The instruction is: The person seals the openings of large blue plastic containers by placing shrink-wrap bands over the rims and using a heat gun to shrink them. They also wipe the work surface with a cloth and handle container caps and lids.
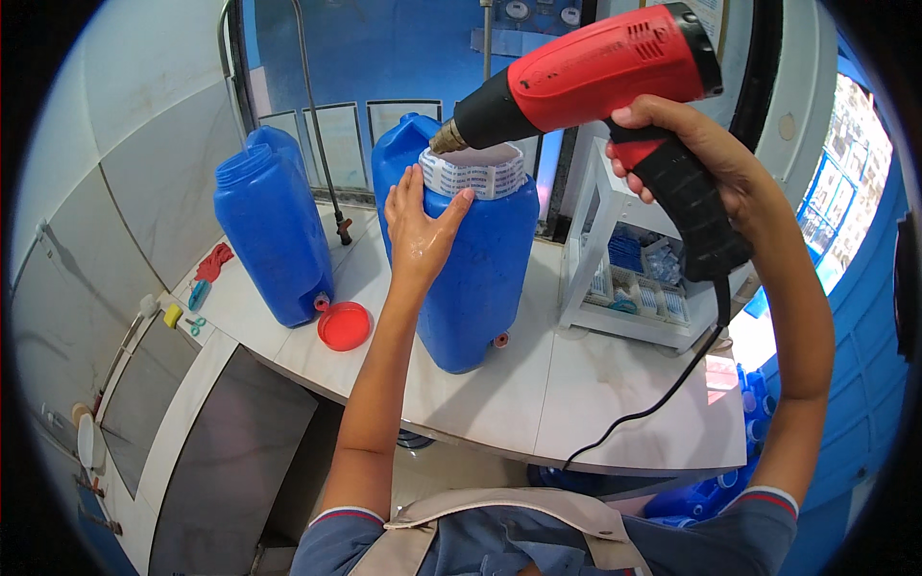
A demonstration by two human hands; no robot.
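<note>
My right hand [687, 144] is wrapped around the black handle of a red and black heat gun [600, 72]. Its metal nozzle points down and left, close over the rim of a white printed band [475, 178]. That band encircles the neck of a tall blue water jug [477, 278] standing upright on the counter. My left hand [423, 226] lies against the front left of the band and the jug's shoulder, fingers stretched and thumb apart. A small red spigot [500, 341] sits low on this jug.
Left stands a second blue jug [269, 230], uncapped, near a red cap [344, 326]. Further left lie a red cloth [213, 261], a yellow sponge [173, 316] and scissors [195, 325]. A white rack [624, 322] holds small items at right. The gun's black cord [663, 398] crosses the counter edge.
</note>
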